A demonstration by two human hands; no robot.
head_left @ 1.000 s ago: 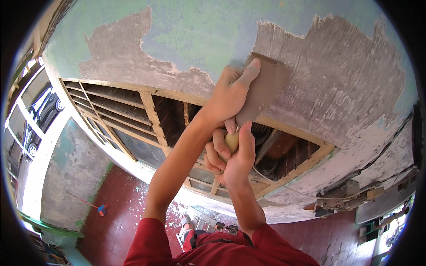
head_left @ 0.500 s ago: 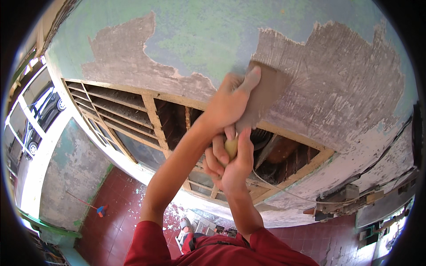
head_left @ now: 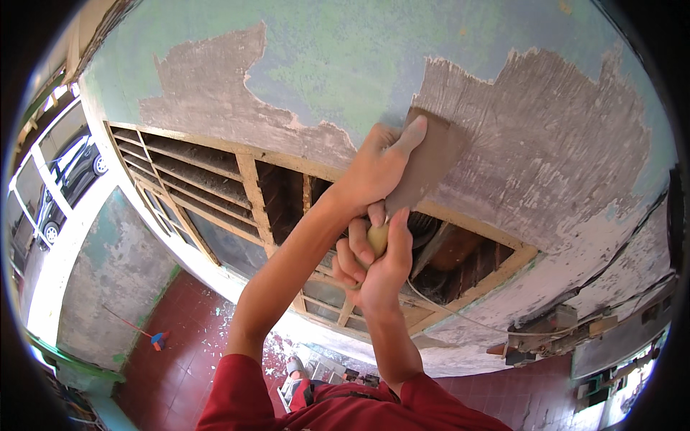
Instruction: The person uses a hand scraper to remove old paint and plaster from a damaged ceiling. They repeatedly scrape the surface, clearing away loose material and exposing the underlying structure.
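A wide metal scraper blade (head_left: 431, 161) lies flat against a wall of green-blue paint (head_left: 338, 65), at the edge of a large patch scraped down to grey-brown plaster (head_left: 546, 136). My left hand (head_left: 377, 165) is clamped over the blade's lower left part, its index finger stretched up along the top edge. My right hand (head_left: 370, 262) sits just below it, fist closed round the scraper's pale yellow handle (head_left: 377, 237). Both forearms rise from my red sleeves (head_left: 323, 406) at the bottom.
Below the hands a wooden transom frame (head_left: 248, 187) with slats and dark openings runs across the wall. A second bare patch (head_left: 208, 100) is at upper left. Far below are a red tiled floor (head_left: 180, 359) with paint flakes, a small broom (head_left: 154, 337) and a window with a parked car (head_left: 65, 187).
Both hands and the scraper have slid slightly down the wall; the grip is unchanged.
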